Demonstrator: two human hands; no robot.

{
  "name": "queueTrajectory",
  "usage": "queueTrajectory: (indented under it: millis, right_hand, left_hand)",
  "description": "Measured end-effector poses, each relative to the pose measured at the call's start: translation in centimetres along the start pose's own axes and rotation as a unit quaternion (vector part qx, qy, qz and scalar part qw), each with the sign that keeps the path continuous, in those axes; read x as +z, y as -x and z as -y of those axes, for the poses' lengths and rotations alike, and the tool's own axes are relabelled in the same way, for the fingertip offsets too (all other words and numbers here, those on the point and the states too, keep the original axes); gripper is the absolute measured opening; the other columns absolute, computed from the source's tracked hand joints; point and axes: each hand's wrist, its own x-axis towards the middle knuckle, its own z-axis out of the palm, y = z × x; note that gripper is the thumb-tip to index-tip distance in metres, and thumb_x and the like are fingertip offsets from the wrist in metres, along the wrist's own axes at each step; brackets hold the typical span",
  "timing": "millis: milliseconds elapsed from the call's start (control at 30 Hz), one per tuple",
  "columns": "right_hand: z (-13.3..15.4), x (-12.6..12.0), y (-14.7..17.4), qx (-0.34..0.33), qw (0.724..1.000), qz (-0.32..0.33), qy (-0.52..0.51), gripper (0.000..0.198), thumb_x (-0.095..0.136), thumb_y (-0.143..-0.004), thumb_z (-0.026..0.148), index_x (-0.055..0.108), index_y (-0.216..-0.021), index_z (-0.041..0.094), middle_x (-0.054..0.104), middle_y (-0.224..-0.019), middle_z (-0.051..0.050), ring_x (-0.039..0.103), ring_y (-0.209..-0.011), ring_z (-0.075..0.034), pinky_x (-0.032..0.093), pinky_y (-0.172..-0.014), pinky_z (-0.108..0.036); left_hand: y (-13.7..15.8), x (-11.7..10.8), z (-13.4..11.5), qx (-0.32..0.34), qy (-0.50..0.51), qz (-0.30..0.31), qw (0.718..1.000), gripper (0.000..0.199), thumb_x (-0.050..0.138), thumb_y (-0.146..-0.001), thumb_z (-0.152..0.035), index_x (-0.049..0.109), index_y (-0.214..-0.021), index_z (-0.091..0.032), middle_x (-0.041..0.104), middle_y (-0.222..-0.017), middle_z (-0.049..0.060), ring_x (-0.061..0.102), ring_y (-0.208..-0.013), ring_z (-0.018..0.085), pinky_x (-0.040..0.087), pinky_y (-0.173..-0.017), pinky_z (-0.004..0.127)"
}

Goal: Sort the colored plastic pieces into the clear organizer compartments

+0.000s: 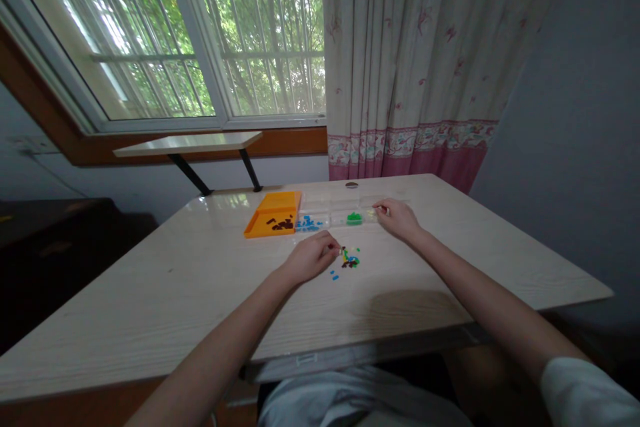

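My left hand (311, 257) is closed in a pinch at the left edge of a small pile of mixed pieces (351, 260), coloured green, blue, yellow and dark brown. Whatever sits between its fingertips is too small to name. Two loose blue pieces (335, 277) lie just below the pile. My right hand (399, 218) reaches further out, fingers pinched over a clear box with pale pieces (371, 213); what they hold, if anything, cannot be made out. Beside it are green pieces (355, 218) in a clear box, with blue pieces (307, 224) further left.
An open orange box (275, 201) with dark brown pieces (283, 223) stands left of the clear boxes. A small raised shelf (190, 143) on black legs rises at the table's back left. The pale wooden table (165, 307) ends near my lap.
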Motion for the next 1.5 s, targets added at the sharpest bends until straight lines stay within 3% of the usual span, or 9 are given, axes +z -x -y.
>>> queueTrajectory:
  millis: [167, 333, 1000, 1200, 1400, 1500]
  right_hand:
    - [4.9, 0.2, 1.6, -0.127, 0.985, 0.087, -0.072, 0.017, 0.051, -0.079, 0.024, 0.065, -0.088, 0.02, 0.061, -0.074, -0.001, 0.053, -0.067, -0.012, 0.037, -0.062, -0.021]
    - [8.4, 0.7, 2.9, -0.135, 0.977, 0.098, -0.134, 0.016, 0.055, -0.078, 0.027, 0.064, -0.09, 0.02, 0.058, -0.066, 0.001, 0.05, -0.06, -0.009, 0.035, -0.058, -0.019]
    - [8.3, 0.3, 3.1, -0.166, 0.976, 0.071, -0.121, 0.014, 0.054, -0.079, 0.028, 0.063, -0.087, 0.019, 0.058, -0.065, 0.001, 0.052, -0.06, -0.009, 0.036, -0.058, -0.019]
    - [7.4, -0.4, 2.4, -0.157, 0.982, -0.017, -0.105, 0.017, 0.052, -0.081, 0.029, 0.064, -0.087, 0.018, 0.061, -0.069, -0.001, 0.051, -0.06, -0.01, 0.037, -0.059, -0.02]
    - [5.8, -2.6, 1.1, -0.126, 0.977, -0.141, -0.093, 0.019, 0.052, -0.081, 0.031, 0.064, -0.088, 0.017, 0.059, -0.064, -0.001, 0.047, -0.052, -0.009, 0.037, -0.055, -0.021]
    - [5.4, -3.3, 0.8, -0.123, 0.97, -0.187, -0.094, 0.019, 0.052, -0.081, 0.03, 0.064, -0.086, 0.017, 0.059, -0.063, 0.0, 0.047, -0.05, -0.008, 0.037, -0.053, -0.02]
  left_hand:
    - [-0.2, -0.3, -0.4, -0.001, -0.004, -0.058, 0.998, 0.017, 0.043, -0.084, -0.024, 0.059, -0.085, -0.016, 0.057, -0.082, 0.005, 0.052, -0.079, 0.015, 0.041, -0.07, 0.025]
    - [-0.3, -0.5, -0.7, 0.008, -0.002, -0.086, 0.996, 0.018, 0.042, -0.085, -0.026, 0.057, -0.083, -0.016, 0.056, -0.081, 0.005, 0.052, -0.079, 0.015, 0.04, -0.07, 0.025]
    - [-0.2, -0.5, -0.9, 0.006, -0.005, -0.093, 0.996, 0.019, 0.043, -0.085, -0.028, 0.057, -0.085, -0.016, 0.056, -0.079, 0.004, 0.051, -0.073, 0.013, 0.039, -0.066, 0.024]
    - [-0.2, -0.4, -0.6, -0.011, -0.014, -0.094, 0.995, 0.02, 0.042, -0.085, -0.028, 0.057, -0.09, -0.016, 0.057, -0.081, 0.004, 0.05, -0.066, 0.011, 0.039, -0.062, 0.022]
    - [0.1, -0.1, -0.5, 0.03, -0.046, 0.041, 0.998, 0.02, 0.044, -0.083, -0.025, 0.062, -0.086, -0.019, 0.058, -0.083, 0.003, 0.053, -0.074, 0.012, 0.04, -0.066, 0.02]
    - [0.2, -0.1, -0.6, 0.055, -0.077, 0.076, 0.993, 0.023, 0.04, -0.085, -0.024, 0.062, -0.092, -0.021, 0.057, -0.087, 0.003, 0.054, -0.079, 0.013, 0.041, -0.07, 0.02]
